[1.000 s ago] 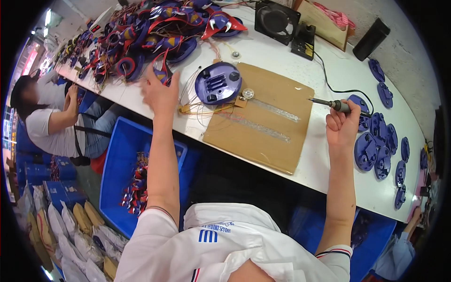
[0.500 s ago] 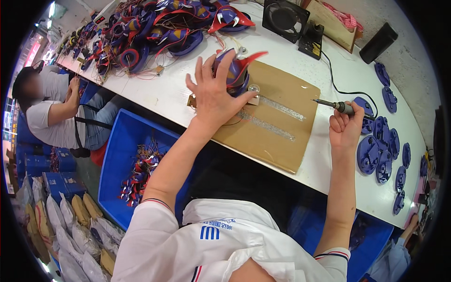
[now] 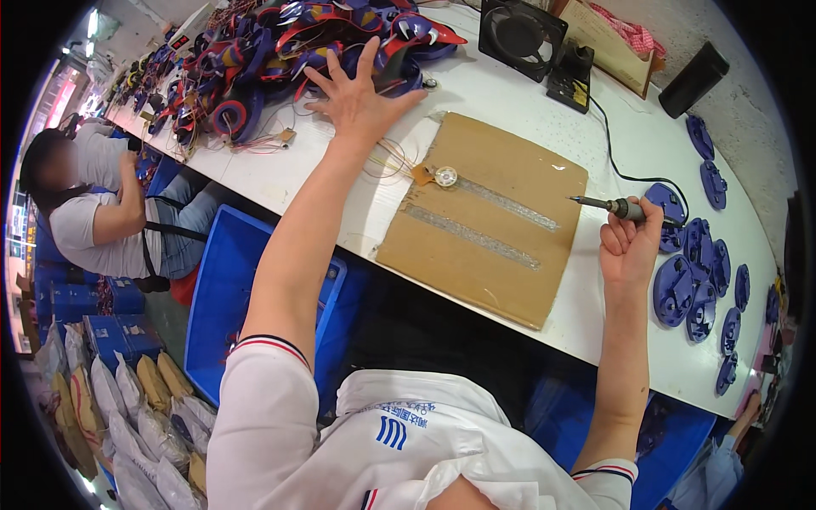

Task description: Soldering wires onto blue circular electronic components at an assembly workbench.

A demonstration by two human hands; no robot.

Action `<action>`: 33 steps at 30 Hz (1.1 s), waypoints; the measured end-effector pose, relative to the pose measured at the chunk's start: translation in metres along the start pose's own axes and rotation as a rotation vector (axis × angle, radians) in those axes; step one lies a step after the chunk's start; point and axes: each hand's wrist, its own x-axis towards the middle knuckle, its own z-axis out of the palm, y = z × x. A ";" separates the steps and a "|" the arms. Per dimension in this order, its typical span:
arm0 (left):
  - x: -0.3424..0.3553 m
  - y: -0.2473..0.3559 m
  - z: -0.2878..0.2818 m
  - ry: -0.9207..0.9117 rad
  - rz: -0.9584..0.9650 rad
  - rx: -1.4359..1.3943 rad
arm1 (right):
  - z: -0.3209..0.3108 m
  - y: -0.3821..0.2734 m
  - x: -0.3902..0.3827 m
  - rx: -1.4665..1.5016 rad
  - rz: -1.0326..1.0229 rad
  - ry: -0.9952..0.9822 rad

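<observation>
My left hand [image 3: 361,104] is spread wide at the near edge of a heap of purple, red and gold plastic toy parts [image 3: 255,64], with nothing seen in its grasp. In my right hand [image 3: 629,248] is a soldering iron [image 3: 625,208], its tip pointing left above the right edge of a brown cardboard sheet [image 3: 501,242]. A small round white part [image 3: 445,177] with thin wires sits on the cardboard's upper left, beside a small tan piece. Two shiny strips of clear tape run across the sheet.
Several purple plastic shells [image 3: 680,285] lie to the right. A black fan [image 3: 518,38], an iron stand [image 3: 571,81] and a black cylinder [image 3: 694,79] stand at the back. Blue bins [image 3: 223,280] sit below the table edge. Another person [image 3: 102,204] works at the left.
My left hand has gone from the cardboard up and left to the heap and let go of the purple-and-red toy part. The round white part remains on the cardboard. My right hand has barely moved.
</observation>
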 end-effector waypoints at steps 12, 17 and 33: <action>0.047 -0.001 0.033 -0.063 -0.080 0.297 | -0.008 -0.001 0.007 0.037 0.087 -0.062; 0.017 0.013 -0.014 -0.228 0.123 -0.231 | 0.001 -0.006 0.001 0.082 0.088 -0.010; -0.096 0.249 0.018 -0.583 0.655 -0.920 | 0.085 -0.084 0.038 0.063 -0.176 0.019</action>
